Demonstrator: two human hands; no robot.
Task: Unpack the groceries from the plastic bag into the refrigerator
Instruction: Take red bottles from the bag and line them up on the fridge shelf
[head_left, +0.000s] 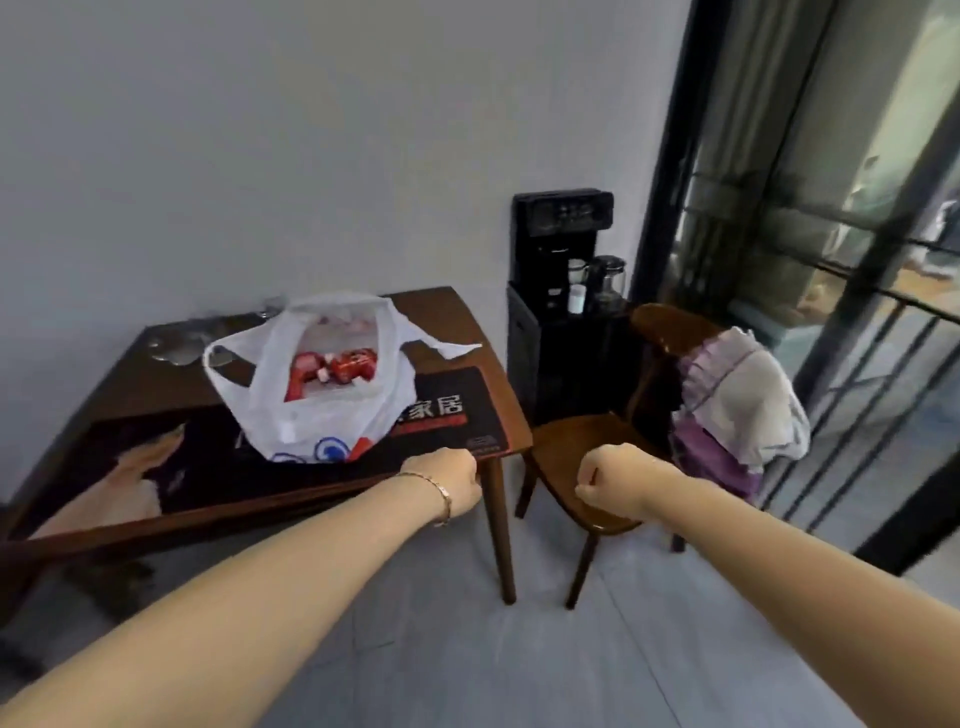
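Your left hand (451, 483) and right hand (613, 480) are fisted, empty. The plastic bag (311, 405) stands on the bench (156, 379) just ahead-left of the left hand, the nearer one.

White plastic bag (317, 384) with red packets (343, 366), dark-brown table (166, 379), black printed mat (208, 462).

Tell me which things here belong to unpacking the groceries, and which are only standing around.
For the job: white plastic bag; red packets inside it; left hand and right hand, both fisted and empty. No refrigerator in view.

Only standing around: wooden table; printed mat; chair; cloth on its back; black water dispenser; glassware by the wall.
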